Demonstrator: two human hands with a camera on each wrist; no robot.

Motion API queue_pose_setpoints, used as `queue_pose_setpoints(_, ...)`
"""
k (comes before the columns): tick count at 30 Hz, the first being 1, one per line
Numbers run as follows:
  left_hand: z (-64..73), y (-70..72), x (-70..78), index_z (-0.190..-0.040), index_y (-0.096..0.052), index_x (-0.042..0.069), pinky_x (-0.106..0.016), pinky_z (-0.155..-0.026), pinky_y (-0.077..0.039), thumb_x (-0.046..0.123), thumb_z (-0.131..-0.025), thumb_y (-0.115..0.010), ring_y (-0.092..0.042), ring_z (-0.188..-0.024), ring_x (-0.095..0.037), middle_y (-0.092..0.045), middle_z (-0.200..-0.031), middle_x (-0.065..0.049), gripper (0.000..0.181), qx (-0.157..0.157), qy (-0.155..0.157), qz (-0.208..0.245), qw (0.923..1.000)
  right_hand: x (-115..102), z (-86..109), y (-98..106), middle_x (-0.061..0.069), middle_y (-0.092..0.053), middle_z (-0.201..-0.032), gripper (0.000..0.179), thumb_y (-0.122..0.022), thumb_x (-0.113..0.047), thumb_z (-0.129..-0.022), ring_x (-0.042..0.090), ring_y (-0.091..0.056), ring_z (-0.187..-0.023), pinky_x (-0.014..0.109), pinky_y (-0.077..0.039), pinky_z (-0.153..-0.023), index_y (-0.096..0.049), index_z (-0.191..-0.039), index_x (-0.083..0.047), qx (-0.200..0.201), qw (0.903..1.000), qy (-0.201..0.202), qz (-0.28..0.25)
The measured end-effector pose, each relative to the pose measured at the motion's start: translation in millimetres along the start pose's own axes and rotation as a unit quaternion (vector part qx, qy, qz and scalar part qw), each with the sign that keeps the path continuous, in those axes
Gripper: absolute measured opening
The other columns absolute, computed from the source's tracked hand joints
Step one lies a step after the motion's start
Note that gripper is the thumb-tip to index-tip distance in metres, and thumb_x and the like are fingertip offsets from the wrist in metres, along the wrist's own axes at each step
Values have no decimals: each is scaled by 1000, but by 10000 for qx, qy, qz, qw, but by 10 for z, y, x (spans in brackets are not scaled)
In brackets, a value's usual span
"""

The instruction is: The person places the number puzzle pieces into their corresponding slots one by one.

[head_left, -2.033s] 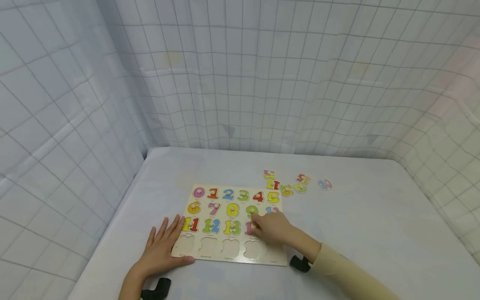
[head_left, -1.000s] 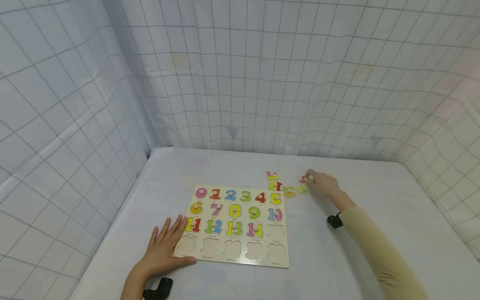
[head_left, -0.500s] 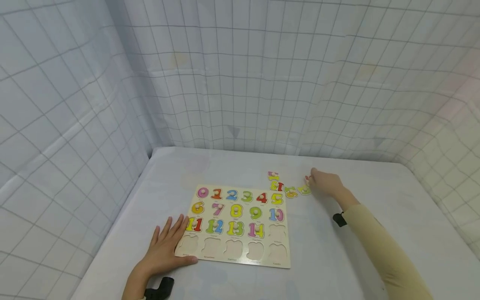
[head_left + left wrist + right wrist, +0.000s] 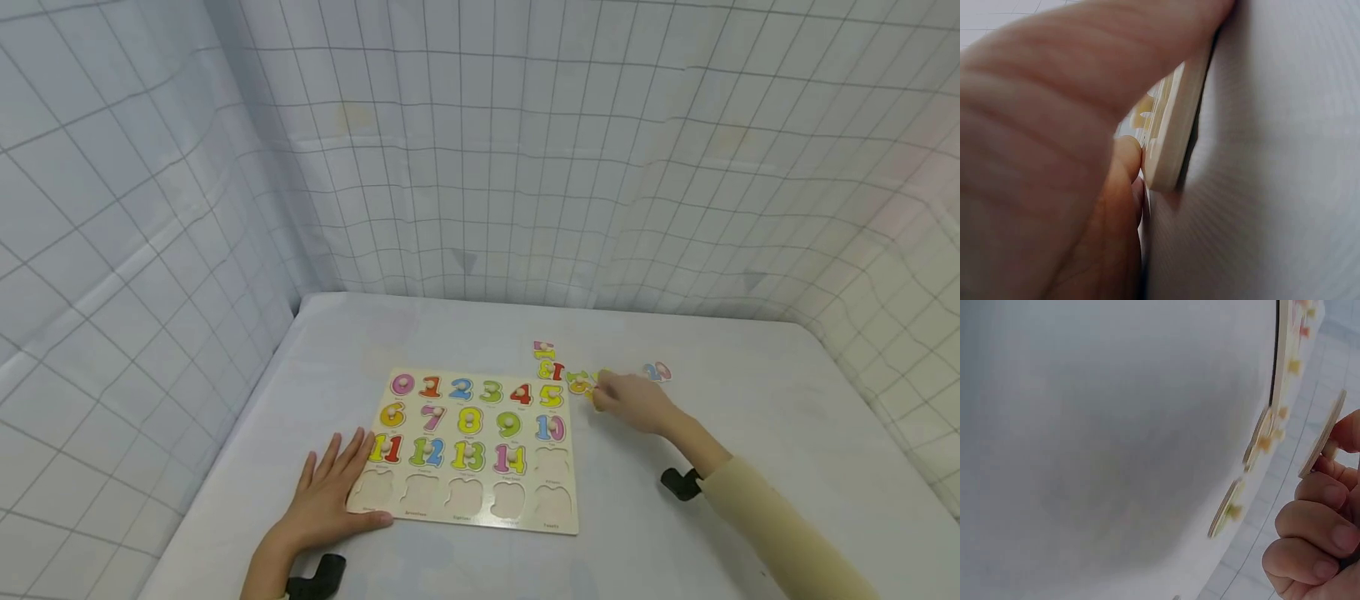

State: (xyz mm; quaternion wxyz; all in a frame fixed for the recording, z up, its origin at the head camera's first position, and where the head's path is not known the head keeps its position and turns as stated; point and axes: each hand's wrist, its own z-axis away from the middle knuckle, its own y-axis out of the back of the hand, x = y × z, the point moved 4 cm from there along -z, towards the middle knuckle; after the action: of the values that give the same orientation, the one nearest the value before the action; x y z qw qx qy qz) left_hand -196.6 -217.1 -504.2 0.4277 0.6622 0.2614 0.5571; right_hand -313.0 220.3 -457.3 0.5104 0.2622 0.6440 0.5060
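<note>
While right hand [image 4: 637,403] pinches piece [image 4: 1324,434] right of puzzle board [image 4: 486,500], left hand [image 4: 324,502] lies spread.
Fingers [image 4: 347,452] touch board's left edge.

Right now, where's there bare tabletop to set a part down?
Free: the white tabletop right of the 20 piece and right sleeve; also the strip behind the board, left of the loose pieces.
Crowded: just off the board's far right corner, where most pieces cluster beside the right hand; the left hand rests at the near left corner.
</note>
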Motion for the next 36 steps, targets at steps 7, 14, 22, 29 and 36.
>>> queue_pose_setpoints(7, 0, -5, -11, -150, -27, 9, -59, -107, 7, 67, -66, -71, -2, -141, -39, -20, -155, -16, 112, 6, 15, -29, 10000, -406, 199, -228, -12, -38, -57, 27, -54, -36, -97, 4, -37, -51, 21, -25, -47, -46, -75, -22, -169, 9978, 642, 21)
queue_pose_setpoints(14, -8, 7, -9, -150, -27, 8, -60, -106, 7, 67, -66, -71, -2, -141, -40, -20, -155, -16, 112, -10, 32, -34, 10000, -649, 295, -416, -14, -37, -54, 25, -59, -35, -94, 1, -36, -49, 20, -24, -47, -49, -75, -22, -285, 9951, 891, 318)
queue_pose_setpoints(22, -12, 0, -1, -150, -27, 7, -60, -107, 6, 67, -66, -71, -2, -141, -40, -21, -154, -16, 112, -10, 15, -33, 10000, -788, 341, -549, -12, -33, -51, 33, -61, -38, -92, 2, -33, -46, 20, -21, -45, -45, -69, -21, -214, 9913, 975, 861)
queue_pose_setpoints(29, -10, 1, -1, -150, -27, 7, -60, -106, 7, 67, -65, -71, -2, -141, -40, -20, -155, -16, 113, -6, 37, -32, 10000, -847, 338, -590, -11, -34, -50, 34, -62, -36, -91, 3, -35, -46, 20, -21, -45, -44, -68, -20, -194, 9925, 929, 768)
queue_pose_setpoints(36, -5, 0, 3, -151, -26, 8, -60, -107, 7, 67, -65, -72, -2, -141, -41, -20, -155, -15, 113, -4, 49, -31, 10000, -841, 344, -613, -10, -36, -51, 33, -62, -37, -91, 4, -36, -47, 21, -22, -46, -45, -68, -19, -290, 9937, 789, 741)
